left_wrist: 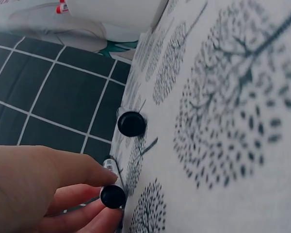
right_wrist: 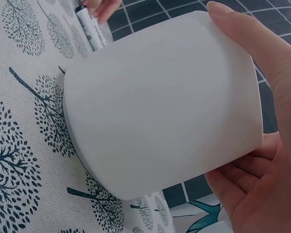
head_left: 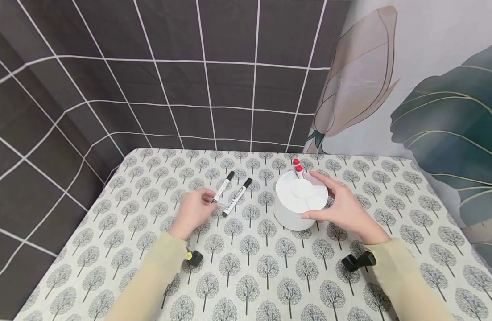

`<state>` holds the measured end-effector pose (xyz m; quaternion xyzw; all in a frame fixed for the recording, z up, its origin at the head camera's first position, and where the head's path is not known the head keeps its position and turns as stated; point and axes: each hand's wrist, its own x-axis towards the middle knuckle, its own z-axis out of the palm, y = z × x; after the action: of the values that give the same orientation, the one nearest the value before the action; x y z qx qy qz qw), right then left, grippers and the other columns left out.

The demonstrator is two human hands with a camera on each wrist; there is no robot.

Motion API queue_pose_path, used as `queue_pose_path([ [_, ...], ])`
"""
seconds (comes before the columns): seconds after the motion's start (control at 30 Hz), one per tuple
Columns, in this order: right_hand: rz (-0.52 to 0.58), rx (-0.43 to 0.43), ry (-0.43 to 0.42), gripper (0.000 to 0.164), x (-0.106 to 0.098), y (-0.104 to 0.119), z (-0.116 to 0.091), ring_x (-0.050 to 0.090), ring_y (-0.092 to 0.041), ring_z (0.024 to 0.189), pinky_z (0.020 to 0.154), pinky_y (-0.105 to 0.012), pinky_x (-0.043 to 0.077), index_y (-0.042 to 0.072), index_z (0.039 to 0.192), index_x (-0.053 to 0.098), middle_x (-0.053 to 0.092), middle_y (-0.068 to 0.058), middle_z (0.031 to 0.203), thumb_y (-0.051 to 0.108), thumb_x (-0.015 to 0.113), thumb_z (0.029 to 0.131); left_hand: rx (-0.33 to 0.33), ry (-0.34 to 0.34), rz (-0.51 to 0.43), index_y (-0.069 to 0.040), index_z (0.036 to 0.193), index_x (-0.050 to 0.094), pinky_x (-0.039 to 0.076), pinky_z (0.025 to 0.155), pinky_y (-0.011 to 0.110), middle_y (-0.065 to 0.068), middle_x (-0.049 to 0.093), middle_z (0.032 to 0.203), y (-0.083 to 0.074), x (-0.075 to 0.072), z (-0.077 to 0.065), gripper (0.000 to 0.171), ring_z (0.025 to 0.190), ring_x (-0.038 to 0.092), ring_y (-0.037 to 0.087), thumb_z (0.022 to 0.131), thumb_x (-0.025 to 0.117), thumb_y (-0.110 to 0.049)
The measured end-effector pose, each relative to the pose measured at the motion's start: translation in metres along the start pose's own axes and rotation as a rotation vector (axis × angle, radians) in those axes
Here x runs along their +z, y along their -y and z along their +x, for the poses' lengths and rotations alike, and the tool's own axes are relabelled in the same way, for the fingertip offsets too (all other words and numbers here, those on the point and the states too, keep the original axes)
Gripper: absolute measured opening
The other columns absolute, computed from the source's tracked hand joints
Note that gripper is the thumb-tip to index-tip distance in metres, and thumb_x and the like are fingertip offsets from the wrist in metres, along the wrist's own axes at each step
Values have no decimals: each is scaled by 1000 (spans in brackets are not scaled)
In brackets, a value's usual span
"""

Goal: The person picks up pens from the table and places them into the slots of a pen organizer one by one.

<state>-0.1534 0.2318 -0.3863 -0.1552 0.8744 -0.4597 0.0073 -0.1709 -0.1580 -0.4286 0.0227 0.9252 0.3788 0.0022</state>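
Two black-capped whiteboard markers lie side by side, slanting, on the tree-print cloth. My left hand [head_left: 195, 210] pinches the lower end of the left marker [head_left: 221, 191] between thumb and fingers; the left wrist view shows its black end by the thumb [left_wrist: 112, 196]. Just right of it, the other marker [head_left: 237, 197] lies untouched. My right hand [head_left: 342, 206] grips the right side of a round white divided holder [head_left: 291, 217], thumb at the front and fingers behind. Two red-capped markers [head_left: 299, 171] stand in the holder's back compartment. In the right wrist view the holder's plain wall [right_wrist: 165, 107] fills the middle.
A table with a tree-print cloth [head_left: 250, 261] spreads beneath everything. Behind and to the left hangs a dark curtain with white grid lines [head_left: 181, 84]. A pale curtain with large leaf shapes [head_left: 362, 89] hangs at the back right. Black wrist cameras [head_left: 358, 262] sit at both cuffs.
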Motion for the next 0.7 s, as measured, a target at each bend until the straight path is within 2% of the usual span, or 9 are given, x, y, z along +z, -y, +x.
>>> queue_pose_path([
  [0.1,-1,4,-1,115,-1,1,0,53,-36,129,109,-57,41,18,158,38,40,-15,157,36,99,63,-4,-11,-5,-3,117,72,60,68,27,8,72,103,1,-1,0,35,87,69,19,83,78,-5],
  [0.3,0,12,0,115,-1,2,-1,53,-35,129,109,-58,40,18,158,37,40,-15,157,37,99,63,47,-48,56,-1,110,74,56,58,24,6,74,90,2,-2,2,31,69,65,12,79,80,-2],
  [0.5,3,13,1,114,-1,1,-1,54,-35,127,109,-58,41,17,158,37,40,-15,157,36,99,64,17,-22,18,2,118,71,52,47,26,10,72,91,2,-3,0,30,61,61,15,89,74,-2],
  [0.63,4,13,3,114,-1,1,-1,54,-35,127,109,-58,41,17,158,37,41,-15,157,36,99,64,18,-53,-2,0,121,70,52,50,28,10,71,92,5,-4,2,27,65,61,18,95,68,-5],
  [0.7,4,14,5,114,-1,1,0,54,-35,127,109,-59,40,17,158,37,41,-14,157,36,99,65,45,-100,-6,0,120,71,55,57,30,10,70,94,6,-7,4,25,71,63,19,96,66,-7],
])
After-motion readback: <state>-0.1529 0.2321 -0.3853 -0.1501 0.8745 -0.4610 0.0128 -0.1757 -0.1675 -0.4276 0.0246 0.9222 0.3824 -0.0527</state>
